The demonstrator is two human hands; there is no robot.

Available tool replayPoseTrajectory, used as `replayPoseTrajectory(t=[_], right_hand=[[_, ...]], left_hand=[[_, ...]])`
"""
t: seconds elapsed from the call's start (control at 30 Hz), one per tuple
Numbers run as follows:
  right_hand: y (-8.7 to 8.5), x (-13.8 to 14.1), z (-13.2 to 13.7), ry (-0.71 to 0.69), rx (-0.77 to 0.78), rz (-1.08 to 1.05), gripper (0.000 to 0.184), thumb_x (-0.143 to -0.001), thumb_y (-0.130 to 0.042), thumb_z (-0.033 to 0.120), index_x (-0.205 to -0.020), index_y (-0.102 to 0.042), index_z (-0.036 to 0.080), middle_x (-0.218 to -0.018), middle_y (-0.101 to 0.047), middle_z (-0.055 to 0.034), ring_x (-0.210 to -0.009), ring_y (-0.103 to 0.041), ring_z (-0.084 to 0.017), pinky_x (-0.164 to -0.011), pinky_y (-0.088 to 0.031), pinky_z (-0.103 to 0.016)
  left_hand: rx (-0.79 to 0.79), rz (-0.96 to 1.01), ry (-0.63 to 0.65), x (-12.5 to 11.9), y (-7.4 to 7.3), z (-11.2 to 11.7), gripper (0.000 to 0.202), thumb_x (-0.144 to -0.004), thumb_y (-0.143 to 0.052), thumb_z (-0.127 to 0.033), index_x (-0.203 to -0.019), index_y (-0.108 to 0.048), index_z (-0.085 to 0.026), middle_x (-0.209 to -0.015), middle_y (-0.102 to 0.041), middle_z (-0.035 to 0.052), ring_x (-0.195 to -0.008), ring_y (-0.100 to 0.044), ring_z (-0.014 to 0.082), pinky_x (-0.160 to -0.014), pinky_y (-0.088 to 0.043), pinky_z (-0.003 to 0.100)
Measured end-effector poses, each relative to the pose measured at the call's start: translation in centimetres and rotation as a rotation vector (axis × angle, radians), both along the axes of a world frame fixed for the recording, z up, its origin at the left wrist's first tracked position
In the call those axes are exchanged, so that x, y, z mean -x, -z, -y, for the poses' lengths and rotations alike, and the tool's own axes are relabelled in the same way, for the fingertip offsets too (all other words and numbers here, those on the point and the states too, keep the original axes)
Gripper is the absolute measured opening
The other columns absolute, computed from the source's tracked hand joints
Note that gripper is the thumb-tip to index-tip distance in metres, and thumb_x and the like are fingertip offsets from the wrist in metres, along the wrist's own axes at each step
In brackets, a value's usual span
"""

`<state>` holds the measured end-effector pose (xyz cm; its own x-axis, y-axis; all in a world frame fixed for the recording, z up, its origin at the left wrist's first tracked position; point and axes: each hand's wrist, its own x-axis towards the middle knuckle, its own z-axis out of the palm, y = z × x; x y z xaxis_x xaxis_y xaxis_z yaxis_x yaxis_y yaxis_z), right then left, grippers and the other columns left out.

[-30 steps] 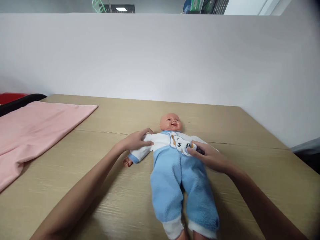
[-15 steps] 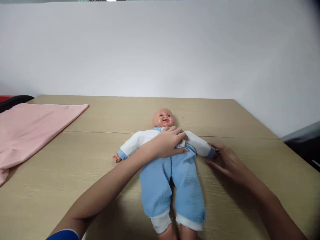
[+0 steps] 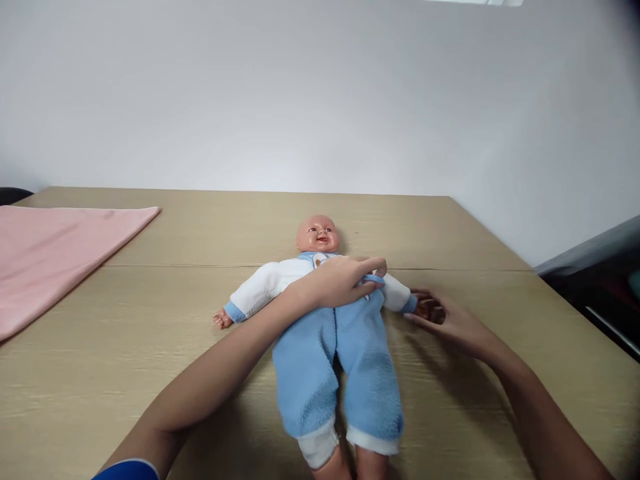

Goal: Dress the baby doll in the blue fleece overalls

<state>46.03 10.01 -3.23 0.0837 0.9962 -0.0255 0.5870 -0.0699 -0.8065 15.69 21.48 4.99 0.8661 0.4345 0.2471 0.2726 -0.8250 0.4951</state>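
Observation:
A baby doll lies face up on the table, its feet towards me. It wears a romper with white sleeves and blue legs. My left hand reaches across its chest, closed on a fold of blue cloth that shows between thumb and fingers. My right hand is at the end of the doll's sleeve on the right. Its thumb and fingers curl around the doll's small hand, touching the blue cuff. The doll's other hand rests free on the left.
A pink cloth is spread over the left of the wooden table. A seam crosses the tabletop behind the doll's shoulders. Beyond the far edge rises a pale wall. Dark objects stand past the right edge.
My left fingers have shifted right across the doll's chest and now pinch the blue cloth. My right hand stays at the cuff. The view has shifted slightly.

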Motion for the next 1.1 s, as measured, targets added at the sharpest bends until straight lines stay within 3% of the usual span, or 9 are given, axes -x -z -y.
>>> replayPoseTrajectory(t=[0.1, 0.27, 0.33, 0.53, 0.63, 0.77, 0.87, 0.97, 1.1], right_hand=[[-0.4, 0.1, 0.5, -0.018, 0.039, -0.112, 0.056, -0.075, -0.095, 0.055, -0.120, -0.078, 0.028, -0.098, -0.082, -0.0108, -0.082, -0.079, -0.032, -0.071, -0.069, -0.042], [-2.1, 2.5, 0.1, 0.288, -0.282, -0.208, 0.053, -0.072, -0.097, 0.056, -0.113, -0.077, 0.027, -0.107, -0.082, -0.0078, -0.096, -0.080, -0.027, -0.083, -0.070, -0.037], [-3.2, 4.0, -0.9, 0.321, -0.373, -0.294, 0.055, -0.072, -0.099, 0.052, -0.116, -0.076, 0.027, -0.109, -0.083, -0.0068, -0.101, -0.080, -0.025, -0.085, -0.070, -0.032], [-4.4, 8.3, -4.9, 0.027, -0.434, -0.380, 0.052, -0.072, -0.102, 0.044, -0.114, -0.076, 0.028, -0.095, -0.084, -0.0028, -0.085, -0.081, -0.021, -0.073, -0.067, -0.026], [-3.4, 9.0, -5.5, -0.101, -0.402, -0.388, 0.043, -0.080, -0.097, 0.048, -0.112, -0.075, 0.029, -0.098, -0.083, -0.0023, -0.083, -0.079, -0.020, -0.067, -0.063, -0.025], [-2.0, 8.8, -4.0, -0.178, -0.376, -0.325, 0.031, -0.097, -0.079, 0.051, -0.122, -0.073, 0.032, -0.116, -0.079, -0.0045, -0.102, -0.077, -0.024, -0.085, -0.065, -0.032], [-1.5, 9.2, -2.2, -0.200, -0.348, -0.241, 0.025, -0.104, -0.068, 0.052, -0.117, -0.073, 0.032, -0.117, -0.075, -0.0067, -0.106, -0.073, -0.027, -0.094, -0.063, -0.039], [-1.4, 10.8, -1.2, -0.137, -0.362, -0.242, 0.026, -0.101, -0.069, 0.055, -0.111, -0.073, 0.031, -0.118, -0.072, -0.0080, -0.118, -0.070, -0.031, -0.110, -0.057, -0.047], [-1.6, 13.0, -1.6, 0.060, -0.258, -0.666, 0.030, -0.097, -0.067, 0.060, -0.097, -0.061, 0.031, -0.115, -0.076, -0.0060, -0.114, -0.073, -0.030, -0.103, -0.061, -0.049]], left_hand=[[0.053, 0.122, -0.011, 0.1, 0.5, -0.3, 0.013, -0.107, -0.062, -0.031, -0.118, -0.062, -0.024, -0.113, -0.077, 0.0058, -0.105, -0.073, 0.0245, -0.087, -0.050, 0.033], [0.113, 0.273, 0.103, -0.2, 1.6, -1.3, 0.011, -0.102, -0.071, -0.028, -0.107, -0.066, -0.021, -0.106, -0.075, 0.0064, -0.102, -0.070, 0.0226, -0.088, -0.050, 0.031], [0.128, 0.297, 0.136, -0.2, 1.8, -1.6, 0.011, -0.103, -0.071, -0.029, -0.108, -0.067, -0.020, -0.106, -0.074, 0.0063, -0.100, -0.069, 0.0222, -0.087, -0.050, 0.030], [0.168, 0.440, 0.246, 0.3, 1.7, -1.6, 0.013, -0.107, -0.067, -0.031, -0.110, -0.070, -0.019, -0.112, -0.074, 0.0088, -0.106, -0.069, 0.0223, -0.094, -0.051, 0.032], [0.240, 0.524, 0.209, 0.5, 1.6, -1.6, 0.014, -0.103, -0.073, -0.032, -0.106, -0.070, -0.019, -0.107, -0.075, 0.0076, -0.102, -0.070, 0.0216, -0.093, -0.053, 0.032], [0.423, 0.611, 0.142, 0.5, 1.4, -1.3, 0.021, -0.097, -0.079, -0.037, -0.102, -0.071, -0.018, -0.100, -0.075, 0.0056, -0.096, -0.071, 0.0209, -0.088, -0.054, 0.032], [0.540, 0.599, 0.057, 0.4, 1.2, -1.0, 0.025, -0.096, -0.079, -0.041, -0.102, -0.070, -0.019, -0.093, -0.071, 0.0020, -0.089, -0.068, 0.0188, -0.084, -0.052, 0.031], [0.573, 0.569, -0.008, 0.1, 1.3, -1.3, 0.025, -0.096, -0.077, -0.043, -0.101, -0.067, -0.020, -0.093, -0.069, 0.0008, -0.089, -0.066, 0.0183, -0.086, -0.052, 0.031], [0.360, 0.476, -0.100, -0.3, 2.0, -2.1, 0.015, -0.099, -0.071, -0.034, -0.102, -0.066, -0.020, -0.109, -0.071, 0.0068, -0.108, -0.066, 0.0230, -0.103, -0.051, 0.036]])
